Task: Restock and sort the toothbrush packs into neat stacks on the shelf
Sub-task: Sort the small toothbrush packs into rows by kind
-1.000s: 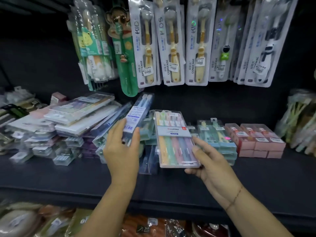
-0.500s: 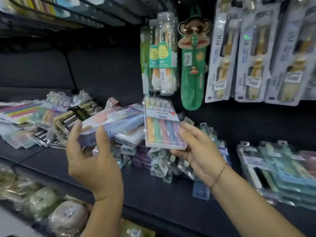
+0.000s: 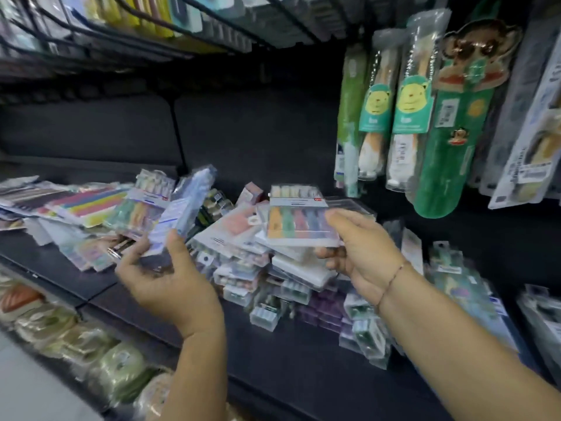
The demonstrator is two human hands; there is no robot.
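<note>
Toothbrush packs: loose stock strewn along the dark shelf (image 3: 273, 375), under and to either side of both hands, not yet in neat stacks.
Central heap (image 3: 243, 253): slumped clear boxes and flat packs, lying between the two grips and reaching under the right one.
Left pile (image 3: 85, 205): flat rainbow-coloured packs fanned out, beyond and to the left of the left grip. A matching pack (image 3: 145, 205) with the same white label band lies at its near edge.
Hanging packs (image 3: 406, 117): on pegs above and to the right of the right grip, untouched.
Left hand (image 3: 170, 284): fingers and thumb curled round the lower end of the slim blue pack (image 3: 188, 205), which stands tilted with its top leaning away.
Right hand (image 3: 364, 253): thumb on top and fingers beneath, pinching the right edge of the multicolour pack (image 3: 299, 221), held nearly flat above the heap.
Just changed: a second ago the blue pack still lay among the heap as the left hand closed on it. It is now lifted free, and both packs have travelled leftward along the shelf.
Meaning: two packs are pulled out for sorting and neither is placed. The multicolour one probably belongs with its match beside the left grip.
</note>
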